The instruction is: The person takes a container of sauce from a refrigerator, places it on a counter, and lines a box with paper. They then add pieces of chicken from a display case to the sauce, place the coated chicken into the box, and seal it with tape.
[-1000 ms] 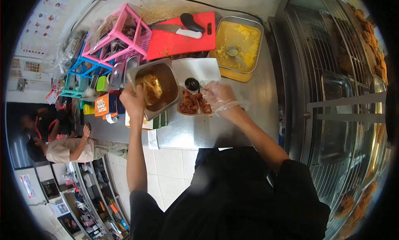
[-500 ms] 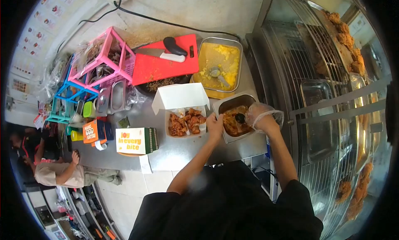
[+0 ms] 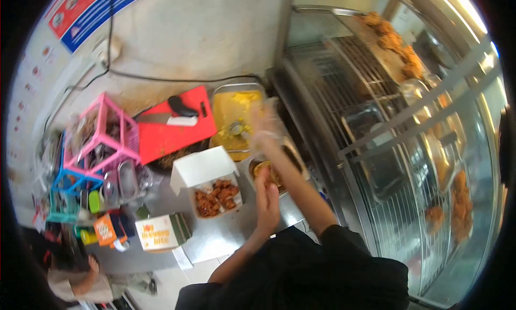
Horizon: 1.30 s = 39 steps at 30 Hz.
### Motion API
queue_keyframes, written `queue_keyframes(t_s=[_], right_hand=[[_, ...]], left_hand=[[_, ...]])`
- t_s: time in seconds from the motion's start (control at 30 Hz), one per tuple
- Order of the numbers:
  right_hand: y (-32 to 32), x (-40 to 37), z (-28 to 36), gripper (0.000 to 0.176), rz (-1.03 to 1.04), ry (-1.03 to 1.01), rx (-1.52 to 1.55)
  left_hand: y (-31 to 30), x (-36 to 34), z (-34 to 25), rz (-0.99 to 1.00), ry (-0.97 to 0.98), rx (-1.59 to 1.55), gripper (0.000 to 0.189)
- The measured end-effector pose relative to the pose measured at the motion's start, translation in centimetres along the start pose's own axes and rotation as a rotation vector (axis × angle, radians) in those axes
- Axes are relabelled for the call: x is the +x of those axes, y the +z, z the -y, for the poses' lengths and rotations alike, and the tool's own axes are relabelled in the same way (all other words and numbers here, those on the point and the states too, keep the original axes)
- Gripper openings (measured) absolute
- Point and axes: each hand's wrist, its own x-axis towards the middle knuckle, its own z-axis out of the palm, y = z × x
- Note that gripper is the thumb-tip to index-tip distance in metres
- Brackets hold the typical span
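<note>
My left hand (image 3: 267,205) is beside and partly over a deep metal pan (image 3: 246,171), its fingers stretched out. Orange-brown sauced food (image 3: 275,177) shows inside that pan, partly hidden by my right forearm. Reaching past it, my right hand (image 3: 263,124), in a clear plastic glove, is over the right side of a shallow metal tray (image 3: 239,87). Motion smears its fingers. Yellow chopped bits and a small metal scoop (image 3: 235,128) lie in the tray. Left of the pan stands an open white box (image 3: 198,167) holding glazed fried chicken pieces (image 3: 216,198).
A red cutting board (image 3: 177,135) carries a white-handled knife (image 3: 180,121). Pink and blue baskets (image 3: 102,138) and stacked printed boxes (image 3: 156,233) stand left. A glass display cabinet (image 3: 387,165) with fried chicken borders the right. Another person (image 3: 80,283) is at lower left.
My right hand has left the pan and moved up over the yellow-filled tray. My left hand's fingers have straightened near the pan. The whole view has shifted.
</note>
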Motion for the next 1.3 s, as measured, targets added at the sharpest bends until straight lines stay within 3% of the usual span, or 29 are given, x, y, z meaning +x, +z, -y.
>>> queue_keyframes(t_s=[0.03,0.1,0.13,0.17,0.23,0.27,0.3,0.33,0.37,0.4,0.43,0.47,0.5,0.57,0.6,0.67,0.7,0.77,0.8,0.87,0.9,0.97,1.0,1.07,1.1,1.17,1.2,1.27,1.3], right_hand=[[3.9,1.6,-1.7,0.073,-0.023,0.004,0.066],[3.2,1.5,-0.5,0.061,0.225,-0.073,-0.098],[2.6,1.8,-0.6,0.057,0.380,-0.168,-0.233],[3.4,1.3,-2.0,0.057,0.354,-0.154,-0.227],[7.9,-0.5,-7.5,0.050,0.275,-0.212,-0.474],[8.6,-0.5,-8.5,0.047,0.238,-0.246,-0.599],[2.8,-3.1,-4.8,0.045,0.526,-0.131,-0.060],[2.7,-6.2,-5.6,0.039,0.237,-0.574,0.333],[-5.2,-10.9,-1.5,0.036,0.606,-0.282,-0.013],[-7.1,-12.5,-3.9,0.034,0.651,-0.042,0.155],[-11.1,-14.7,-4.1,0.032,0.390,0.247,0.437],[-14.0,-15.0,-7.4,0.041,0.086,0.122,0.387],[-17.5,-13.9,-7.8,0.056,-0.014,0.468,0.029],[-20.3,-12.2,-10.6,0.065,-0.137,0.522,0.100],[-20.8,-11.4,-11.1,0.064,-0.142,0.508,0.207],[-20.4,-9.4,-11.6,0.064,-0.132,0.529,0.180],[-19.8,-8.6,-11.9,0.064,-0.129,0.553,0.156],[-19.3,-7.6,-12.4,0.062,-0.113,0.544,0.130],[-18.9,-7.2,-12.1,0.062,-0.120,0.502,0.136],[-17.8,-6.0,-10.0,0.059,-0.082,0.453,0.105],[-17.2,-5.5,-8.9,0.057,-0.087,0.404,0.086],[-15.1,-5.1,-6.5,0.052,-0.080,0.263,-0.126],[-13.4,-5.2,-5.4,0.047,-0.101,0.121,-0.326],[-7.6,-7.1,-3.1,0.038,-0.033,-0.193,-0.254],[-4.4,-8.0,-2.4,0.039,0.089,-0.201,-0.290],[2.5,-8.8,-3.9,0.035,0.053,-0.558,-0.507],[4.2,-9.6,-3.7,0.035,0.065,-0.566,-0.506],[6.7,-10.8,-3.0,0.027,0.317,-0.291,-0.626],[7.0,-11.7,-3.2,0.027,0.325,-0.298,-0.626]], left_hand=[[0.5,1.1,-0.5,0.074,0.059,-0.003,0.049],[0.6,5.1,-0.4,-0.025,-0.094,0.068,0.050],[0.2,7.0,1.0,0.045,-0.252,-0.373,0.052],[-0.1,9.4,4.1,0.051,-0.280,-0.392,0.050],[-1.1,12.6,4.0,0.218,-0.534,-0.720,0.048],[-1.6,14.5,4.9,0.263,-0.524,-0.781,0.048],[-2.3,16.7,6.8,0.306,-0.516,-0.840,0.048],[-3.9,20.1,10.1,0.409,-0.469,-0.961,0.053],[-4.8,22.6,12.5,0.508,-0.424,-1.083,0.059],[-4.5,23.2,10.9,0.512,-0.428,-1.084,0.059],[-4.5,23.6,8.0,0.259,-0.545,-1.030,0.064],[-4.5,24.1,5.9,0.003,-0.653,-0.966,0.069],[-4.6,24.5,5.3,-0.002,-0.654,-0.965,0.069],[-5.4,25.3,4.4,-0.085,-0.918,-1.121,0.084],[-5.9,24.8,4.0,-0.094,-0.912,-1.121,0.084],[-7.7,22.1,3.2,0.110,-0.749,-0.899,0.069],[-8.9,20.0,2.5,0.075,-0.741,-0.893,0.069],[-11.5,14.9,0.5,-0.174,-0.221,-0.323,0.048],[-13.6,13.6,1.2,-0.372,-0.124,-0.170,0.033],[-18.1,11.1,2.2,-0.577,0.112,0.319,0.036],[-20.4,10.1,3.0,-0.604,0.104,0.333,0.036],[-23.9,8.6,5.4,-0.653,0.246,0.899,0.039],[-24.7,8.4,7.4,-0.673,0.236,0.908,0.039],[-26.5,8.0,10.7,-0.445,0.231,0.960,0.035],[-26.7,8.0,10.1,-0.461,0.220,0.969,0.035],[-25.8,7.8,7.8,-0.142,-0.036,0.966,0.023],[-25.8,7.0,7.3,-0.155,-0.044,0.968,0.023],[-25.6,5.5,6.3,-0.199,-0.085,0.903,0.014],[-25.3,4.2,5.8,-0.235,-0.087,0.886,0.012]])
